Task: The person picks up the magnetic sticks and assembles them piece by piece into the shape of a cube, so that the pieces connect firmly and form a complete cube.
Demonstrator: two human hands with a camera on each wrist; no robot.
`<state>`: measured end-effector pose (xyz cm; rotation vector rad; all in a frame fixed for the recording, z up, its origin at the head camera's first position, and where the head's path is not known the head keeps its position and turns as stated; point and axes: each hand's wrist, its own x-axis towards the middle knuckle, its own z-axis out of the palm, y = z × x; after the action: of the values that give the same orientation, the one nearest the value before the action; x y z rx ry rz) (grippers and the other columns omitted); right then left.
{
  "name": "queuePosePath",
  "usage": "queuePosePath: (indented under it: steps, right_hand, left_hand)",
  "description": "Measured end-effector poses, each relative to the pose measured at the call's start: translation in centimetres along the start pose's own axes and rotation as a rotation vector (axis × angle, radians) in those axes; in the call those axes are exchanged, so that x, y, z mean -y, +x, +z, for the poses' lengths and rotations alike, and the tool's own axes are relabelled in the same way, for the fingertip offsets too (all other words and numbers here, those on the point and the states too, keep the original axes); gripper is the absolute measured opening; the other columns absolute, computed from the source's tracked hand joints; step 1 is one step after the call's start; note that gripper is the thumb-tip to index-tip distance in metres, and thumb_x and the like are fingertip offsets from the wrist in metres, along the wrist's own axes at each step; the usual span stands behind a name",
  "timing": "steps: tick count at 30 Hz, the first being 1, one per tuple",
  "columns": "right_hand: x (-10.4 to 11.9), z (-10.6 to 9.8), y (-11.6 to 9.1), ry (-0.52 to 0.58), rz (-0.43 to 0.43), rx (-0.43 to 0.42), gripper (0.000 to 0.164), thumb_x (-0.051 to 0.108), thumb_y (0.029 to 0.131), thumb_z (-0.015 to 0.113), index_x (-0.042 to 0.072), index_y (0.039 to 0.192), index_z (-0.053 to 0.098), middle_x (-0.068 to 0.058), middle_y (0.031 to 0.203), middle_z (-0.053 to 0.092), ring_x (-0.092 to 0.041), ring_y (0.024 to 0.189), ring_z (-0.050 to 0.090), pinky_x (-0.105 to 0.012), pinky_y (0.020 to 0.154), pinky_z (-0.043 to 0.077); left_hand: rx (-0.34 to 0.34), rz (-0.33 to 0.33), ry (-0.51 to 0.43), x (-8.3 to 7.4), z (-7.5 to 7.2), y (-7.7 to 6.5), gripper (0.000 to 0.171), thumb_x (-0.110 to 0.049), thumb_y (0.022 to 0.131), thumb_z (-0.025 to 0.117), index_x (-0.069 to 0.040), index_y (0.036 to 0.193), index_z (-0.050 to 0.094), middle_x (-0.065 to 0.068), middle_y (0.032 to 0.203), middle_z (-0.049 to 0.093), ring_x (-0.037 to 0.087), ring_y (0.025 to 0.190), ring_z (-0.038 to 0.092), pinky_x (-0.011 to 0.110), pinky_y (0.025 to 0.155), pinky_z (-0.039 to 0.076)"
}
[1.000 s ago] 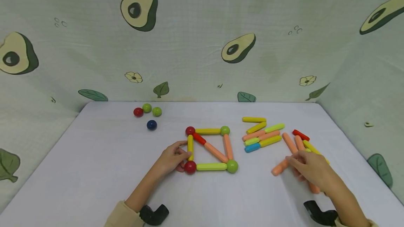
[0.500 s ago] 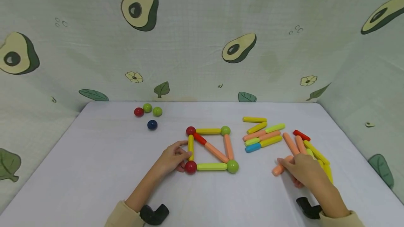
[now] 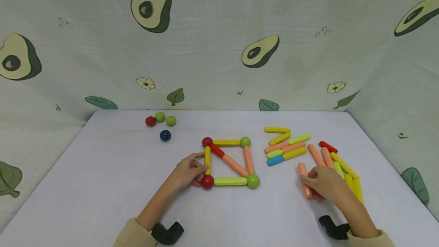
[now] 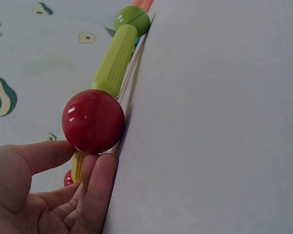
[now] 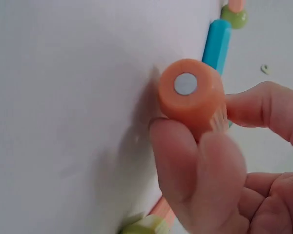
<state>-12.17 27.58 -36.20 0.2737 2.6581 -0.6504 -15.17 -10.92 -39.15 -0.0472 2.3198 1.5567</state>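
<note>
My left hand [image 3: 189,170] pinches the yellow stick [image 3: 207,161] on the left side of a four-sided frame of sticks and balls. Just below its fingers is a red ball [image 4: 93,121], with a lime stick [image 4: 115,61] running on to a green ball [image 4: 133,21]. A red stick [image 3: 217,151] and an orange stick [image 3: 235,165] cross the frame diagonally. On the right, my right hand [image 3: 326,184] holds a loose orange stick [image 3: 305,180] between thumb and fingers; its end shows a round silver disc [image 5: 185,84] in the right wrist view.
Several sticks, including a blue one [image 3: 275,161], lie right of the frame. More orange and yellow sticks [image 3: 344,166] lie behind and beside my right hand. A dark blue ball [image 3: 165,135], a red ball [image 3: 150,121] and green balls [image 3: 170,121] sit at the back left.
My right hand has moved left to the orange stick and taken hold of it. That stick has turned from slanting to nearly pointing away from me. My left hand stays put.
</note>
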Motion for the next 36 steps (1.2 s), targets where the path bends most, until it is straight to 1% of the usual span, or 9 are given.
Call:
queuePosePath:
  steps: [3, 6, 10, 13, 17, 21, 25, 28, 36]
  right_hand:
    - [0.5, 0.1, -0.3, 0.079, -0.056, -0.029, 0.029, 0.022, 0.101, 0.07, -0.006, 0.102, 0.063, -0.002, 0.068, 0.063, -0.018, 0.057, 0.059, -0.031, 0.06, 0.054]
    - [1.2, 0.1, -0.7, 0.142, -0.128, -0.058, 0.028, 0.018, 0.099, 0.072, -0.006, 0.108, 0.061, -0.002, 0.078, 0.065, -0.017, 0.062, 0.061, -0.029, 0.061, 0.056]
    - [2.4, 0.4, -1.5, 0.183, -0.269, -0.126, 0.03, 0.016, 0.098, 0.074, -0.004, 0.116, 0.062, -0.001, 0.091, 0.069, -0.017, 0.078, 0.065, -0.022, 0.067, 0.056]
    - [3.5, 0.8, -2.0, 0.229, -0.384, -0.165, 0.028, 0.014, 0.098, 0.076, -0.001, 0.116, 0.062, -0.002, 0.1, 0.073, -0.018, 0.091, 0.068, -0.021, 0.072, 0.055]
    - [5.3, 1.8, -2.3, 0.339, -0.509, -0.152, 0.027, 0.006, 0.096, 0.076, -0.001, 0.117, 0.06, -0.004, 0.106, 0.074, -0.021, 0.098, 0.07, -0.024, 0.077, 0.059]
    - [6.9, 2.8, -2.1, 0.378, -0.611, -0.126, 0.028, 0.001, 0.094, 0.076, -0.002, 0.116, 0.06, -0.005, 0.105, 0.072, -0.024, 0.098, 0.071, -0.026, 0.078, 0.061]
    - [7.9, 3.7, -1.8, 0.381, -0.667, -0.104, 0.026, 0.002, 0.094, 0.077, 0.0, 0.111, 0.058, -0.006, 0.103, 0.07, -0.025, 0.097, 0.072, -0.027, 0.078, 0.062]
    - [8.0, 4.1, -1.7, 0.384, -0.676, -0.092, 0.026, 0.003, 0.094, 0.077, 0.001, 0.11, 0.056, -0.007, 0.104, 0.071, -0.025, 0.097, 0.072, -0.03, 0.08, 0.062]
    - [8.0, 4.4, -1.5, 0.394, -0.7, -0.091, 0.027, 0.002, 0.093, 0.079, -0.001, 0.113, 0.06, -0.004, 0.103, 0.069, -0.026, 0.098, 0.073, -0.032, 0.082, 0.063]
  left_hand:
    - [0.002, -0.003, -0.001, 0.0, 0.0, 0.0, 0.055, -0.012, 0.102, 0.07, 0.001, 0.152, 0.052, 0.008, 0.091, 0.066, 0.017, 0.064, 0.058, 0.028, 0.059, 0.06]
    - [0.005, -0.005, -0.003, 0.0, 0.0, 0.0, 0.055, -0.012, 0.102, 0.07, 0.001, 0.152, 0.052, 0.008, 0.091, 0.066, 0.017, 0.064, 0.058, 0.028, 0.059, 0.06]
    - [0.009, -0.009, -0.005, 0.0, 0.0, 0.0, 0.055, -0.012, 0.102, 0.07, 0.001, 0.152, 0.051, 0.008, 0.091, 0.066, 0.017, 0.064, 0.057, 0.028, 0.058, 0.06]
    - [0.012, -0.011, -0.004, 0.1, 0.0, 0.1, 0.055, -0.013, 0.102, 0.07, 0.001, 0.152, 0.051, 0.008, 0.091, 0.066, 0.017, 0.064, 0.057, 0.028, 0.058, 0.06]
    - [0.014, -0.005, -0.002, 0.2, 0.0, 0.1, 0.055, -0.013, 0.102, 0.07, 0.001, 0.152, 0.051, 0.008, 0.092, 0.067, 0.017, 0.064, 0.057, 0.028, 0.059, 0.06]
    - [0.013, -0.002, -0.006, 0.2, 0.0, 0.1, 0.056, -0.013, 0.102, 0.07, 0.001, 0.152, 0.051, 0.008, 0.091, 0.066, 0.017, 0.064, 0.058, 0.028, 0.059, 0.06]
    - [0.01, -0.006, -0.01, 0.1, 0.0, 0.1, 0.055, -0.012, 0.102, 0.071, 0.001, 0.152, 0.051, 0.007, 0.09, 0.066, 0.016, 0.063, 0.057, 0.028, 0.059, 0.06]
    - [0.003, -0.007, -0.005, 0.0, 0.0, 0.1, 0.055, -0.012, 0.102, 0.071, 0.002, 0.151, 0.051, 0.007, 0.09, 0.066, 0.016, 0.063, 0.057, 0.028, 0.058, 0.06]
    - [-0.005, -0.009, 0.007, 0.0, 0.1, 0.1, 0.055, -0.012, 0.102, 0.071, 0.001, 0.152, 0.051, 0.008, 0.091, 0.066, 0.017, 0.064, 0.057, 0.028, 0.059, 0.06]
